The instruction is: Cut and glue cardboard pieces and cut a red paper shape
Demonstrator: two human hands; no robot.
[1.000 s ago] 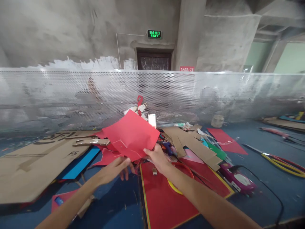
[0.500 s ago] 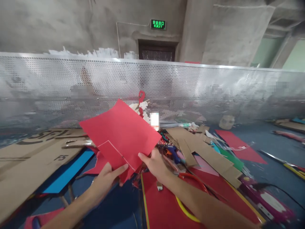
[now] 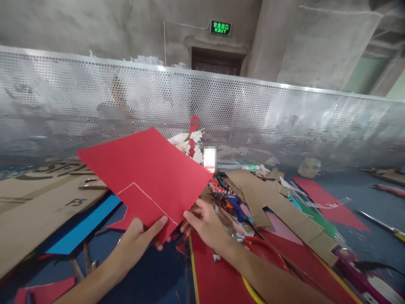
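Note:
A large sheet of red paper (image 3: 148,164) is held up in front of me, tilted, with a pale right-angled line drawn near its lower edge. My left hand (image 3: 142,234) pinches the bottom of the sheet, thumb on top beside the line and fingertips showing underneath. At the lower right edge, my right hand (image 3: 207,221) is closed on the paper, its thumb at the border and some fingers hidden behind. A smaller red paper piece with a cut edge (image 3: 120,219) shows below the sheet on the left.
Cardboard (image 3: 41,211) and a blue strip (image 3: 82,228) lie left. To the right are cardboard pieces (image 3: 281,211), a blue glue gun (image 3: 236,207), red-handled scissors (image 3: 268,249) and a purple device (image 3: 363,274). White flowers (image 3: 196,137) stand before a perforated metal screen (image 3: 152,97).
The red sheet has swung left and turned flatter, its left corner reaching farther out. My right thumb has shifted toward the sheet's edge. The camera view has tilted slightly.

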